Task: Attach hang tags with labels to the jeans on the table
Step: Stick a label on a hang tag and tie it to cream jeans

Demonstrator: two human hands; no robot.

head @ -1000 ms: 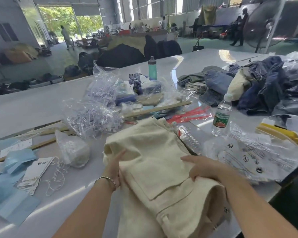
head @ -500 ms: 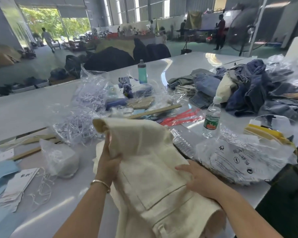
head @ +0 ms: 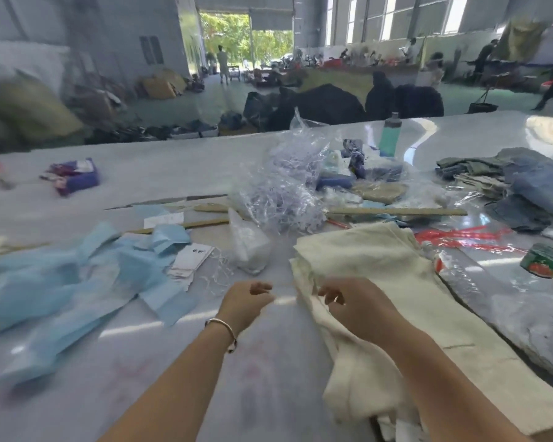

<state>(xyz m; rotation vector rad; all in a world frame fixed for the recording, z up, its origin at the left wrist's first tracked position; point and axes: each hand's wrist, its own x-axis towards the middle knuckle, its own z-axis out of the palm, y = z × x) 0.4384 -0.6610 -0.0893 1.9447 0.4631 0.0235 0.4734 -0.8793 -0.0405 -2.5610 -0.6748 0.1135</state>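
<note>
Table [head: 268,393]: white, cluttered; blue paper [head: 61,282] lay at left
Jeans [head: 380,282]: cream, folded, lay at front right
Tags [head: 190,260]: stacked left of jeans
Right hand [head: 355,301]: fingers curled at jeans' edge; grasp unclear
Left hand [head: 245,303]: fingers pinched a thin string [head: 283,286]

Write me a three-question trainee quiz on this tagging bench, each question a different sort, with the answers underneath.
1. True or false: the cream jeans lie on the table to the right of the left hand.
2. Multiple choice: the small stack of white hang tags lies (A) on top of the cream jeans, (B) left of the hands, beside the blue paper, (C) under the green-capped bottle.
3. Fill in: the wrist with the silver bracelet belongs to the ____ hand.

Key: 1 true. 2 B. 3 left. Note: the right hand rests at the jeans' edge with its fingers curled; the blur hides exactly what either hand pinches.
</note>
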